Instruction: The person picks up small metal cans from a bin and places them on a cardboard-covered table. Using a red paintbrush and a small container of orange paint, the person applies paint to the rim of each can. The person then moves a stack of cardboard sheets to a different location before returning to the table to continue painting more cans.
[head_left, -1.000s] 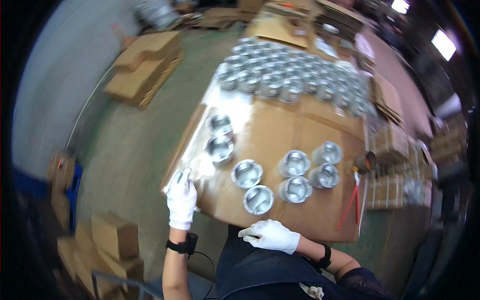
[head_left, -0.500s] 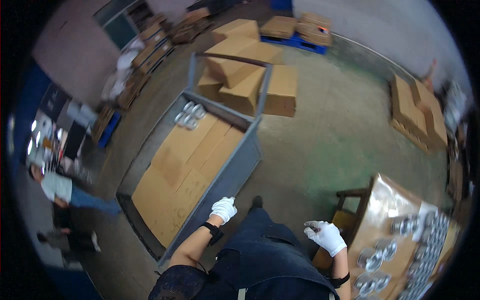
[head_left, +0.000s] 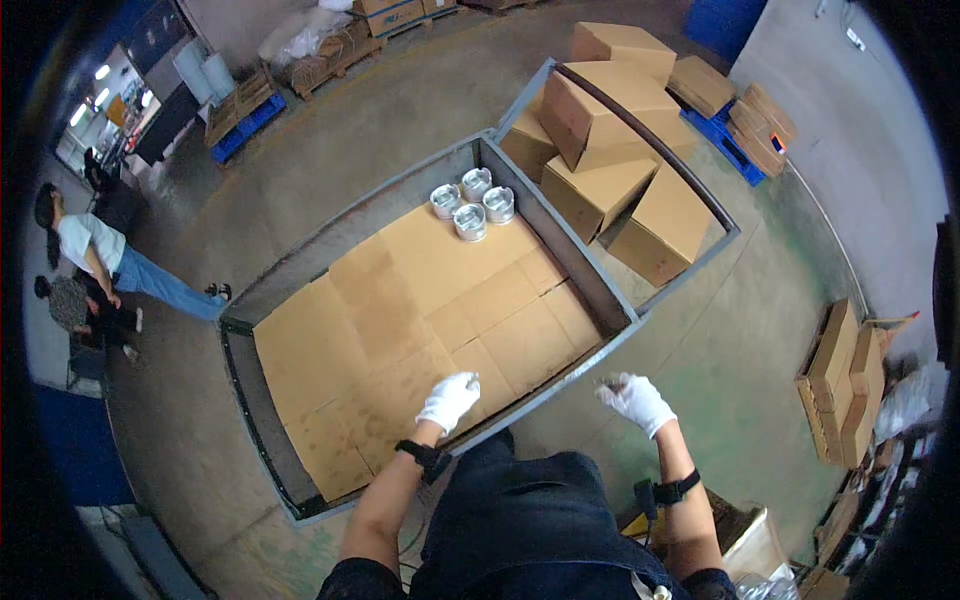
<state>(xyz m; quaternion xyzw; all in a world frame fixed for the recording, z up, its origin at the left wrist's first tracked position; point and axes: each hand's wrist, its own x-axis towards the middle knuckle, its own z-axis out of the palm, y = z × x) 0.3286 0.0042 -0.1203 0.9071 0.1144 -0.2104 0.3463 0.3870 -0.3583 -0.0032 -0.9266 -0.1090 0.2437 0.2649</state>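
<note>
My left hand (head_left: 448, 402), in a white glove, is over the near side of a grey metal cart (head_left: 550, 385), its fingers curled in with nothing visible in them. My right hand (head_left: 640, 403), also gloved, is just outside the cart's near right corner. Its fingers reach forward, the darkened fingertips slightly blurred, and I see no object held there. Flat brown cardboard (head_left: 390, 300) lines the cart's floor. Several silver metal pistons (head_left: 471, 222) stand grouped on it at the far end, apart from both hands.
Cardboard boxes (head_left: 600, 195) are piled beyond the cart's handle (head_left: 650, 140). Low at right, a table (head_left: 755, 550) bears shiny metal parts. Flattened cartons (head_left: 845, 385) lean near the right wall. A person in a white top (head_left: 90, 245) stands left of the cart, with another person behind.
My view has turned right to left, so the cart now lies straight ahead and the parts table has slid mostly out at lower right. My left hand has come over the cart's near side.
</note>
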